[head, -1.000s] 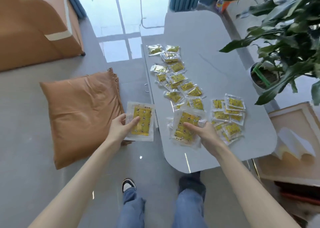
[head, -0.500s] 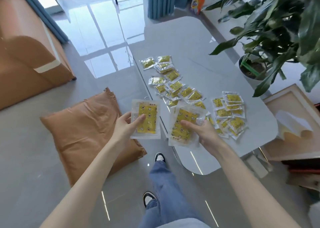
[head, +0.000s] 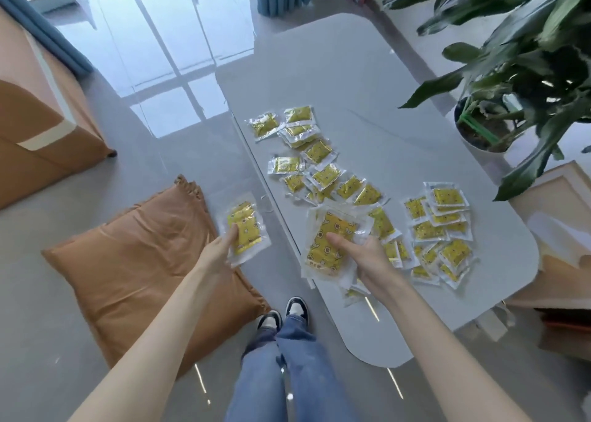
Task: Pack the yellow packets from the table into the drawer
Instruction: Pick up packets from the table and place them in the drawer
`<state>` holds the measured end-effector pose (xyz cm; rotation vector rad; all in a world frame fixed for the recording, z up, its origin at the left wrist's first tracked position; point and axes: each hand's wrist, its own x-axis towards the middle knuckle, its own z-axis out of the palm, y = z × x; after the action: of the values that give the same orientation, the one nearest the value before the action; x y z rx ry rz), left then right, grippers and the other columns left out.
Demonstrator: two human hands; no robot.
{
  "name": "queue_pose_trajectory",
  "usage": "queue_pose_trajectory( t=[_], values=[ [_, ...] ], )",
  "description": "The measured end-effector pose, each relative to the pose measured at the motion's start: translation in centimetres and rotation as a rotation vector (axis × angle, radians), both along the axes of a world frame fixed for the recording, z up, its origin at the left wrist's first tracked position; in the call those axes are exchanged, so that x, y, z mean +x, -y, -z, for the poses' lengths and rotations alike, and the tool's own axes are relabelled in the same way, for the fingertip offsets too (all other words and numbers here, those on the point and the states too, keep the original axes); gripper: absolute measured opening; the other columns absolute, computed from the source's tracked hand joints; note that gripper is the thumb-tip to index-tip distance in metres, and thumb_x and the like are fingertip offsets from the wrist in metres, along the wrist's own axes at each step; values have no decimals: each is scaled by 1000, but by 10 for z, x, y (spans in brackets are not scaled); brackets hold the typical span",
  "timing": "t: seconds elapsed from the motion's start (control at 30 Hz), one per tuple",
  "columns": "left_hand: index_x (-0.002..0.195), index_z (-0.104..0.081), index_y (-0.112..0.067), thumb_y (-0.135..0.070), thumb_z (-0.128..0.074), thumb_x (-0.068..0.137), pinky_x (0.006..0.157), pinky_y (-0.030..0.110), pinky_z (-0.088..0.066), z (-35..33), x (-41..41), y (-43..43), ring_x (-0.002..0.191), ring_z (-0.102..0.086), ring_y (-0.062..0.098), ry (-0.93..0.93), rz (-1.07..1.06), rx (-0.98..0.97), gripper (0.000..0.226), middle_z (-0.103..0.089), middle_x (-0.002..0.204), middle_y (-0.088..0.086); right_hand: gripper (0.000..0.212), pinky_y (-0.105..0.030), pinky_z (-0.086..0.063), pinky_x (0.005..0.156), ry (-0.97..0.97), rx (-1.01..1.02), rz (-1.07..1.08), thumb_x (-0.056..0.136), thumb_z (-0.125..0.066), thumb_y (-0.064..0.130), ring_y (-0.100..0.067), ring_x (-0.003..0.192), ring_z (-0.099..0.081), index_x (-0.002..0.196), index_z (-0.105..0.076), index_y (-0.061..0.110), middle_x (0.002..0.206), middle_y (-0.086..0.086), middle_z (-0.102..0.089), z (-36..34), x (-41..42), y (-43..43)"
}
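Several yellow packets in clear wrappers lie scattered on the grey table, with another heap near its right edge. My left hand holds one yellow packet out over the floor, left of the table's edge. My right hand grips a small stack of packets above the table's near left part, thumb on top. A small drawer handle shows on the table's left side; I cannot tell if the drawer is open.
A brown cushion lies on the floor to the left, an orange sofa beyond it. A potted plant overhangs the table's right side. Boxes stand at the right. My legs and shoes are by the table's near end.
My left hand has moved down and left with its packet, away from the table. My right hand has kept its stack near the table. The view has tilted and shifted.
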<state>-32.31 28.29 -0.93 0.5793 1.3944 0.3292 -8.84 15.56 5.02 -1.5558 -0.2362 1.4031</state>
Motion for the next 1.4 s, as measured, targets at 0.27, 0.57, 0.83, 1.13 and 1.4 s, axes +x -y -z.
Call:
queue_pose_trajectory(
  t=[0.27, 0.57, 0.83, 1.13, 1.4],
  values=[
    [67, -53, -19, -37, -40, 99, 58, 20, -52, 160, -3, -59, 45, -57, 5, 146, -293, -247, 39, -57, 52, -6, 19, -14, -55, 65, 156, -65, 24, 83, -73, 11, -7, 83, -72, 101, -72, 8, 93, 0, -76, 117, -13, -67],
    [53, -53, -21, -36, -28, 99, 103, 43, -33, 334, 32, -109, 114, -50, 22, 384, -363, -270, 55, -67, 106, 5, 14, -36, -57, 85, 177, 75, 29, 82, -71, 9, -20, 95, -72, 95, -72, 13, 99, -6, -75, 261, -3, -136],
    [45, -51, -16, -31, -31, 95, 114, 36, -28, 404, 66, -134, 119, -50, 24, 563, -380, -319, 56, -55, 123, 8, 24, -33, -59, 76, 292, 159, 4, 81, -73, 9, -19, 88, -73, 104, -69, 6, 95, -6, -76, 318, -1, -171],
    [41, -55, -15, -29, -35, 98, 77, 29, -51, 393, 70, -141, 81, -57, 22, 597, -455, -261, 62, -59, 90, 6, 24, -45, -58, 84, 423, 96, -43, 80, -77, 19, -19, 90, -73, 102, -69, 12, 96, -4, -76, 314, -18, -164],
    [62, -42, -16, -28, -34, 99, 74, 26, -48, 372, 28, -133, 75, -56, 20, 391, -599, -281, 40, -61, 89, 6, 25, -46, -57, 84, 423, -1, -88, 80, -76, 24, -18, 89, -73, 102, -67, 15, 94, -1, -76, 301, -52, -144]
  ],
)
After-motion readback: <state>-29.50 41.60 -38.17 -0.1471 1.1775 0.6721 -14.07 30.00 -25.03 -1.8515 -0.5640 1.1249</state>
